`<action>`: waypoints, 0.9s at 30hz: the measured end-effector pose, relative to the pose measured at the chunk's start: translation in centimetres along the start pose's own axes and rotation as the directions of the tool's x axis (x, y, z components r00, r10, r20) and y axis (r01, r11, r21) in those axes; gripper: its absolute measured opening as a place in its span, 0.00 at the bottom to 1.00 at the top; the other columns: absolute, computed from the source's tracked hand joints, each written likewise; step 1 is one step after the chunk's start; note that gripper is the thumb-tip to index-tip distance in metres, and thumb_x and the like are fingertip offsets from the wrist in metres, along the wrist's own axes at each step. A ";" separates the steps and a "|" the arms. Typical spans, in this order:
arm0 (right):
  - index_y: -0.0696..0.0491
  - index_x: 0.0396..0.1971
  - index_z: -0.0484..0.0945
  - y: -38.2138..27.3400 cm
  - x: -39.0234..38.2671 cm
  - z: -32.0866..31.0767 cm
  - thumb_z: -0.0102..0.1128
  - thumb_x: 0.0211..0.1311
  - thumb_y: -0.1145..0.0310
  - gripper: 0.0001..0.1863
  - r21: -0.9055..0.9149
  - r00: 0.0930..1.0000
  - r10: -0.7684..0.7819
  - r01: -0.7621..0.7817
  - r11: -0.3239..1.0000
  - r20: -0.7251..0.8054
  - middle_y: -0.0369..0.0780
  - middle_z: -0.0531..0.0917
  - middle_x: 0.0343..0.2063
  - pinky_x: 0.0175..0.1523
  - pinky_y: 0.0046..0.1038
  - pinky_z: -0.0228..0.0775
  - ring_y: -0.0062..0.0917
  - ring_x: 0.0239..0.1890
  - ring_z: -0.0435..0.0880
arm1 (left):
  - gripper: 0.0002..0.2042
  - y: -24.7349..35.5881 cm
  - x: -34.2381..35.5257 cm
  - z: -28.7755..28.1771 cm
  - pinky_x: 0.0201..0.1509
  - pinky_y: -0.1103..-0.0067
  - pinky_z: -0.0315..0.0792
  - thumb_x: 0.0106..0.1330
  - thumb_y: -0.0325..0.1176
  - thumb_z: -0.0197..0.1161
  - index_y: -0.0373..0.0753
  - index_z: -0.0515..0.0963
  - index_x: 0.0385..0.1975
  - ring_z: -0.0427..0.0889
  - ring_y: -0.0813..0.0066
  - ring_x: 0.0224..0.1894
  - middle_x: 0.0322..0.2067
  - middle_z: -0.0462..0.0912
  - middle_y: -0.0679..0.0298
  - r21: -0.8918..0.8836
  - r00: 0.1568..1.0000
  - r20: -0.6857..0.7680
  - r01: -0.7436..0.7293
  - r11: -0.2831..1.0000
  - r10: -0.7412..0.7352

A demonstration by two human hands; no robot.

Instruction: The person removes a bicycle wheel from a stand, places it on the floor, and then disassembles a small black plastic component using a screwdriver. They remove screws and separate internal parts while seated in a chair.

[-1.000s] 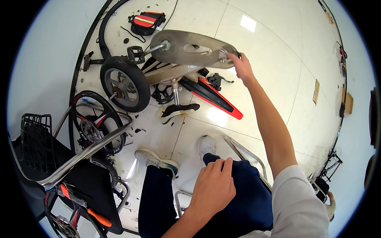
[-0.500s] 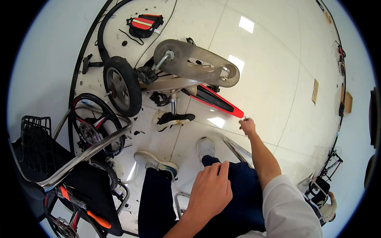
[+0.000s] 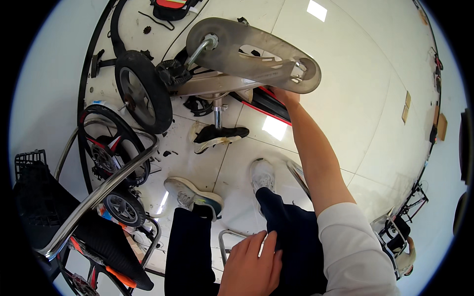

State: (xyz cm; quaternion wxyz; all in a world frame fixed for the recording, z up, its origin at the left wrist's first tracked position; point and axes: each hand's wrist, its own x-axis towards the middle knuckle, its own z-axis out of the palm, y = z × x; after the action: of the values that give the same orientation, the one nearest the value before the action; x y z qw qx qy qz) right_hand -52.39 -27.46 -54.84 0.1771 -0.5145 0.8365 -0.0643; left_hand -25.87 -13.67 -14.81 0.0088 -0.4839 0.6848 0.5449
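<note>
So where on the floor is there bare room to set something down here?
Bare tiles run open to the right of the right hand and grey deck. A smaller patch lies between the black glove and the shoes. Left is crowded: the wheel, the spoked rim and the chrome frame.

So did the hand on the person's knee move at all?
No. The left hand rests on the dark trouser leg just as before, beside the same chrome tube. Only the right hand moved.
</note>
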 end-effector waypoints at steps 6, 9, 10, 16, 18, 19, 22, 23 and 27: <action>0.51 0.47 0.82 2.2 -1.8 -3.5 0.70 0.52 0.50 0.26 0.250 0.977 0.121 -0.163 0.954 0.177 0.40 0.84 0.41 0.45 0.30 0.71 0.28 0.41 0.81 | 0.18 0.9 -1.3 -1.4 0.52 0.65 0.69 0.64 0.27 0.58 0.31 0.71 0.53 0.76 0.54 0.46 0.47 0.76 0.49 0.077 0.998 0.048 0.026 0.997 -0.030; 0.59 0.37 0.83 3.7 -3.4 -8.7 0.76 0.47 0.55 0.24 0.367 0.812 0.424 -0.566 0.738 0.400 0.35 0.79 0.22 0.20 0.24 0.60 0.18 0.16 0.69 | 0.17 0.6 -2.4 -0.5 0.47 0.65 0.71 0.63 0.29 0.58 0.31 0.72 0.51 0.78 0.54 0.43 0.42 0.78 0.50 0.158 0.998 -0.039 -0.046 0.986 0.053; 0.58 0.32 0.82 4.9 -4.1 -10.3 0.77 0.47 0.56 0.21 0.442 0.835 0.422 -0.546 0.712 0.352 0.32 0.75 0.18 0.18 0.23 0.53 0.15 0.14 0.63 | 0.16 0.8 -2.4 -0.2 0.46 0.65 0.71 0.62 0.30 0.58 0.31 0.72 0.49 0.78 0.53 0.42 0.39 0.78 0.50 0.192 0.992 -0.077 -0.083 0.978 0.099; 0.61 0.27 0.82 7.2 -8.7 -22.2 0.80 0.39 0.59 0.22 0.417 0.916 0.304 -0.392 0.820 0.263 0.39 0.83 0.23 0.30 0.25 0.73 0.21 0.24 0.80 | 0.17 1.3 -2.5 0.8 0.53 0.67 0.71 0.65 0.31 0.56 0.33 0.72 0.53 0.78 0.53 0.46 0.42 0.79 0.49 0.110 0.997 -0.068 -0.017 0.994 0.024; 0.63 0.31 0.82 5.6 -9.7 -26.9 0.80 0.39 0.60 0.24 0.428 0.951 0.180 -0.277 0.860 0.252 0.41 0.85 0.26 0.34 0.25 0.76 0.22 0.27 0.83 | 0.16 2.1 -3.8 1.2 0.52 0.66 0.72 0.66 0.32 0.56 0.32 0.73 0.51 0.79 0.53 0.47 0.44 0.80 0.50 -0.064 0.982 -0.184 -0.047 0.997 0.034; 0.64 0.32 0.81 4.5 -10.8 -29.0 0.80 0.39 0.60 0.25 0.443 0.963 0.111 -0.212 0.871 0.244 0.41 0.85 0.27 0.34 0.26 0.77 0.23 0.28 0.84 | 0.16 2.9 -4.7 1.4 0.51 0.66 0.72 0.66 0.33 0.56 0.31 0.73 0.50 0.79 0.53 0.47 0.44 0.80 0.50 -0.149 0.974 -0.223 -0.069 0.986 0.035; 0.65 0.36 0.80 -2.5 -14.4 -36.1 0.79 0.42 0.62 0.26 0.572 0.946 -0.207 0.029 0.820 0.249 0.43 0.85 0.29 0.33 0.26 0.78 0.23 0.28 0.84 | 0.17 5.0 -8.2 1.2 0.48 0.73 0.74 0.68 0.34 0.59 0.32 0.72 0.51 0.81 0.63 0.47 0.46 0.80 0.52 -0.432 0.953 -0.302 -0.129 0.893 -0.008; 0.64 0.36 0.79 -5.6 -15.9 -37.4 0.79 0.42 0.62 0.26 0.626 0.905 -0.353 0.136 0.768 0.237 0.43 0.85 0.29 0.33 0.25 0.78 0.23 0.27 0.84 | 0.18 5.2 -9.8 1.0 0.47 0.74 0.75 0.68 0.35 0.60 0.32 0.72 0.52 0.81 0.65 0.46 0.46 0.80 0.53 -0.468 0.929 -0.371 -0.179 0.866 -0.009; 0.61 0.35 0.77 -14.0 -24.7 -43.5 0.78 0.42 0.57 0.27 0.640 0.710 -0.697 0.488 0.593 0.103 0.40 0.82 0.29 0.41 0.29 0.72 0.25 0.33 0.80 | 0.24 6.7 -13.3 1.2 0.45 0.77 0.75 0.65 0.38 0.64 0.34 0.67 0.58 0.80 0.70 0.44 0.49 0.77 0.56 -0.529 0.752 -0.651 -0.357 0.770 -0.098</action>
State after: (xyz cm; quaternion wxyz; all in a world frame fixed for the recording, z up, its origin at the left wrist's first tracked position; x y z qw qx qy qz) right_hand -46.37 -15.39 -4.73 0.4327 -0.6919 0.5079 -0.2760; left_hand -23.85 -4.51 -3.18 -0.4284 -0.5633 0.4579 0.5380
